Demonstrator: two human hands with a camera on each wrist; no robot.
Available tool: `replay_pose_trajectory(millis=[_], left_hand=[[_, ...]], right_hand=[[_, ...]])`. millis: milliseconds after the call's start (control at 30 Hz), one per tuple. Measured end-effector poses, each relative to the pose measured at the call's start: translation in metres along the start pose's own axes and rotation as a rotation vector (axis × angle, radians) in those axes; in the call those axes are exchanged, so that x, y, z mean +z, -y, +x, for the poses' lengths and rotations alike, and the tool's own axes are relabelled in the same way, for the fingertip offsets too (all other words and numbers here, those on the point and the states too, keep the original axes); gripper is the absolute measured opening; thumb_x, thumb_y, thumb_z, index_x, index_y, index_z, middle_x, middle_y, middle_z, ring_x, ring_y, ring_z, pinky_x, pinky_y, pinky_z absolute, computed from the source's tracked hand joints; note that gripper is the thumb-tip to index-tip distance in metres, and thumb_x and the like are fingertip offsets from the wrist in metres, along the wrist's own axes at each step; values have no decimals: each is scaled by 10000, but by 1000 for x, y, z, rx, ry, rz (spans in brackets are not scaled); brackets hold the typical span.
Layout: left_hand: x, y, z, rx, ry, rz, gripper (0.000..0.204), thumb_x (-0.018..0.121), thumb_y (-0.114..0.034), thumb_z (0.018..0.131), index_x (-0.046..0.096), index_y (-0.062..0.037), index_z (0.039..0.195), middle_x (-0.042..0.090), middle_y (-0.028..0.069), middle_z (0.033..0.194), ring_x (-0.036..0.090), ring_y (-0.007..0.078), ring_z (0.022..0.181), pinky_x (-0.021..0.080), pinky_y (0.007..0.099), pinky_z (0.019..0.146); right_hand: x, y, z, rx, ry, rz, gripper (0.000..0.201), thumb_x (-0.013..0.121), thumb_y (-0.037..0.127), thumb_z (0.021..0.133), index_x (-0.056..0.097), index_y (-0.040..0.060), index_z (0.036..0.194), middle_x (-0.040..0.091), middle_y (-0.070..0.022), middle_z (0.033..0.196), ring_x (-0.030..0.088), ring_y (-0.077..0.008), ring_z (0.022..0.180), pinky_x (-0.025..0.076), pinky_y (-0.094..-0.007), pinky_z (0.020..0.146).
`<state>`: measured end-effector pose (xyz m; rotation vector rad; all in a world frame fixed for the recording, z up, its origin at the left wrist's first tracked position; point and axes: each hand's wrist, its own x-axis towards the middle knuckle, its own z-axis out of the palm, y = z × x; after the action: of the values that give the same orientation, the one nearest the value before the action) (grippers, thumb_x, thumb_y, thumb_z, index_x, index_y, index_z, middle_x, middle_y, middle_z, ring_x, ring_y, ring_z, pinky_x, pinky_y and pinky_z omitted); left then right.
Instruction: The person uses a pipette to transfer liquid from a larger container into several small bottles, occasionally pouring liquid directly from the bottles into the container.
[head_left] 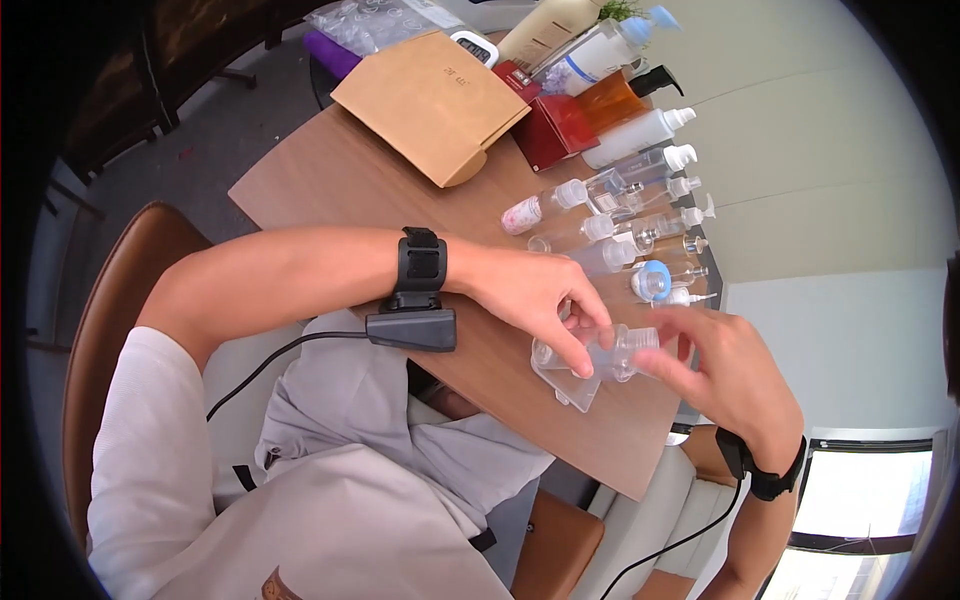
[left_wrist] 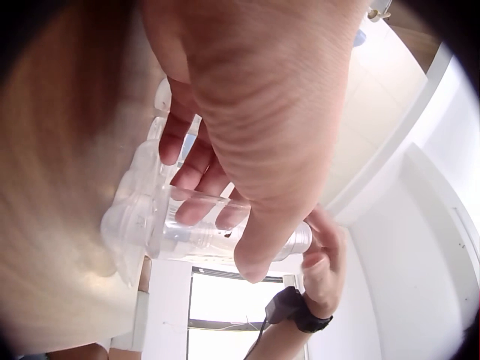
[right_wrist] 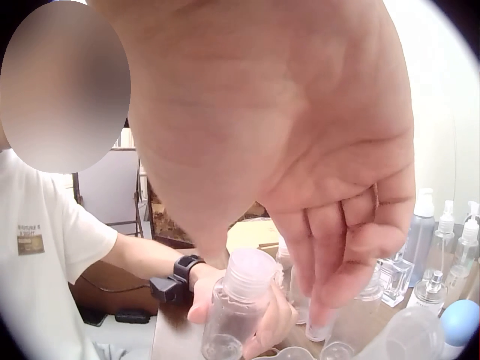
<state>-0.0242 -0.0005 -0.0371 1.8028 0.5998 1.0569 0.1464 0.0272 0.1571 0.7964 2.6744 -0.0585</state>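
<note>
My left hand (head_left: 545,305) grips a clear bottle (head_left: 608,362), thumb on the near side and fingers behind it. In the left wrist view the bottle (left_wrist: 187,236) lies across those fingers. Its translucent ridged top (right_wrist: 251,274) points toward my right hand (head_left: 725,370). The right thumb and forefinger are spread on either side of this top, and the right wrist view shows a gap between it and the fingers. Under the bottle, on the table, lies a clear flat plastic piece (head_left: 578,393).
Clear bottles (head_left: 605,255), several with pump or spray tops, stand along the far side of the table (head_left: 470,370). A brown cardboard box (head_left: 430,105), a red box (head_left: 550,130) and an amber bottle (head_left: 607,100) sit farther back. A blue round thing (head_left: 652,280) is among the bottles.
</note>
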Motion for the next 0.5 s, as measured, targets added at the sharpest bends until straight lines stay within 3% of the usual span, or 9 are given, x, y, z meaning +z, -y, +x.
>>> replay_pose_trajectory(millis=[133,200,300,367,433,500], left_hand=[[0,3,0,34,-9,7,394,785,-362,826,710,-57,1064,685,-5,813,557,101,762,433,278,654],[0,3,0,41,-3,6,409,788,-365,824,707,-53,1074,687,-2,819,558,102,763,435,278,657],[-1,1,0,16,8,7,424,792,-373,817,707,-48,1077,690,-1,829,558,107,768,437,279,661],[-2,1,0,28,-5,40,513,772,-446,817,710,-30,1112,691,45,840,595,130,769,482,287,703],[-1,2,-1,36,-6,39,482,783,-417,813,709,-38,1102,690,25,838,577,121,775,462,284,684],[0,3,1,48,3,34,452,795,-389,809,708,-46,1091,689,5,836,560,112,780,442,281,665]], right_hand=[[4,-6,0,-159,-113,103,382,739,391,834,692,26,938,671,-115,752,632,-259,645,505,-348,612],[0,-6,0,-8,79,-36,389,753,384,820,675,25,947,677,-94,795,615,-249,639,497,-347,608],[0,0,-2,-110,-40,-48,396,752,391,819,664,23,938,670,-83,801,601,-243,628,488,-350,599],[-1,1,-3,-117,-39,-1,389,757,379,816,663,26,949,666,-83,794,602,-244,632,488,-353,601],[-3,-1,-3,-115,-40,51,383,761,367,812,662,28,960,662,-83,787,602,-244,637,488,-356,604],[-5,-3,-3,7,119,-92,355,765,319,810,654,36,995,658,-79,790,601,-245,648,493,-359,620]])
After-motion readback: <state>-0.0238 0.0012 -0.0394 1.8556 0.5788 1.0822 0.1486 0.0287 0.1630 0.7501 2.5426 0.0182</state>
